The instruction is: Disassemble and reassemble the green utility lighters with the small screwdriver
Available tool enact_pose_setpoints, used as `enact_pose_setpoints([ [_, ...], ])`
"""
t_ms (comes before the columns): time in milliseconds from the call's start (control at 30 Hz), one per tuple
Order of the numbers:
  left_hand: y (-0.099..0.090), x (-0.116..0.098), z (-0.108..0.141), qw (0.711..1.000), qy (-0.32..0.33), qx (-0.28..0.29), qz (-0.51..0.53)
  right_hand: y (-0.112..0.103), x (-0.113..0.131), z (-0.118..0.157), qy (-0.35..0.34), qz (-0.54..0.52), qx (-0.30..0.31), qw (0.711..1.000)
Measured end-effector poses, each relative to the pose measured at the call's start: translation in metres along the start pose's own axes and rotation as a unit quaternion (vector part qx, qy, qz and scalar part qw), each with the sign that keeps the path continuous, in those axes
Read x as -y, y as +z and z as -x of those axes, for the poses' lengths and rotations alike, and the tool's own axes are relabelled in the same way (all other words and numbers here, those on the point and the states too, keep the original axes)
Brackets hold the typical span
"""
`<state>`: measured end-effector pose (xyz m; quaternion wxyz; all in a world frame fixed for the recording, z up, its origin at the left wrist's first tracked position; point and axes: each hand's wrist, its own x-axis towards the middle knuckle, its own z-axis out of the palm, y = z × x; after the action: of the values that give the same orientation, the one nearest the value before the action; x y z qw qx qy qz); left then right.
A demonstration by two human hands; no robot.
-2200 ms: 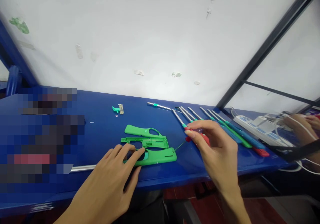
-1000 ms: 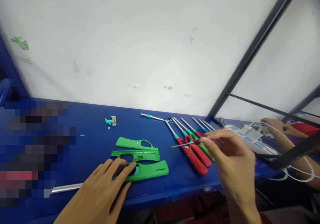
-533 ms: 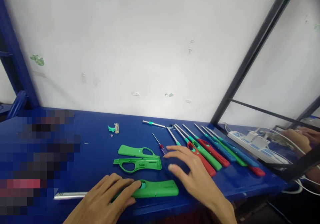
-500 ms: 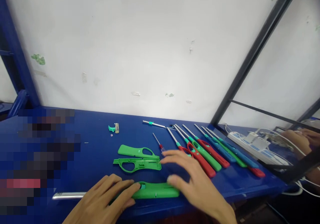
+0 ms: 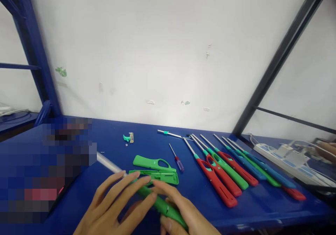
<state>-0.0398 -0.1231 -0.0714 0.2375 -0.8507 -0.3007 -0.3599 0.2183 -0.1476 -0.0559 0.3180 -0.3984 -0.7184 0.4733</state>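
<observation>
A green long-necked gas lighter (image 5: 168, 208) with a metal tube is tilted in front of me, tube toward upper left. My right hand (image 5: 185, 207) grips its handle, thumb on the near side. Over the front of the handle my left hand (image 5: 115, 200) lies with fingers stretched and spread; its thumb is hidden. Just beyond are a green outer casing half (image 5: 147, 162) and an opened green half (image 5: 166, 177) with its inside showing, partly behind my fingers. A small screwdriver (image 5: 179, 162) with a clear purple-red handle lies to their right.
Several assembled lighters (image 5: 217, 182) in red, green and blue lie in a slanted row at right. A loose metal tube (image 5: 169, 133) and a teal trigger with clear part (image 5: 128, 137) lie toward the wall. A white power strip (image 5: 291, 161) is beyond a dark post (image 5: 278, 67).
My right hand has closed on the lighter's handle. The lighter has turned from level to slanted, handle end toward me. My left fingers have spread, and the view has shifted left.
</observation>
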Motion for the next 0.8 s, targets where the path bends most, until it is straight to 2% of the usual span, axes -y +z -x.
enact_pose_setpoints([
  [133, 0.011, -0.01, -0.006, 0.995, -0.092, 0.025, -0.016, 0.011, -0.021, -0.005, 0.003, 0.051, -0.177, 0.983],
  [233, 0.019, -0.011, -0.001, 0.99, -0.125, 0.06, -0.003, 0.017, -0.024, -0.008, 0.008, 0.073, -0.236, 0.969],
  [433, 0.021, -0.009, 0.0, 0.984, -0.164, 0.068, 0.029, 0.021, -0.02, -0.009, -0.003, 0.075, -0.282, 0.957],
  [700, 0.016, -0.012, -0.009, 0.985, -0.162, 0.05, 0.032, 0.02, -0.022, -0.01, 0.041, 0.018, -0.25, 0.967],
  [800, 0.017, -0.012, -0.008, 0.986, -0.155, 0.048, 0.031, 0.019, -0.021, -0.01, 0.051, 0.03, -0.269, 0.961],
])
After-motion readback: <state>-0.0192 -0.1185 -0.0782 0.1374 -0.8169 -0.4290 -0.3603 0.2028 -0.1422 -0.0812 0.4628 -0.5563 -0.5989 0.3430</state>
